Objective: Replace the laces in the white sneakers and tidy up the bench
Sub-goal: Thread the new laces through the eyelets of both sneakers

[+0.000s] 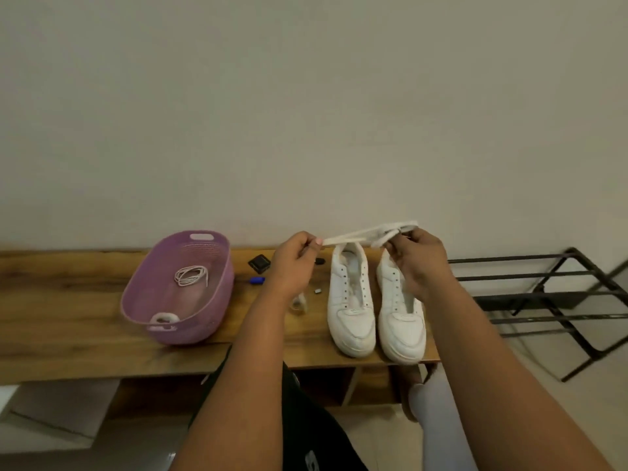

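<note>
Lace (353,236): flat, white, doubled into a bundle; you have it stretched in the air above the heels of the sneakers, just in front of the wall.
Left hand (295,263): your grip pinches one end of the bundle between thumb and fingertips.
Right hand (418,263): fingers curled round the bunched, looped end, so both grips are grasping the same lace.
Sneakers (351,300): the white pair stands side by side on the surface, toes toward you; the eyelets look bare, so neither shoe seems laced yet.
Step in hand: you appear to be unfolding a fresh lace, though motion blur leaves it unclear whether the loops are tied or merely folded.
Next move: free one tip, find the lace's middle, and bring it down to the lowest eyelets of one shoe.
Basket (217,302): purple, to the left of the shoes, with a thin coiled lace (190,275) lying inside.
Small items: a black square object (259,263), a blue cap-like piece (257,280) and other bits lie between basket and shoes, waiting for the tidy-up.
Rack (543,300): black metal, to the right of the surface.
</note>
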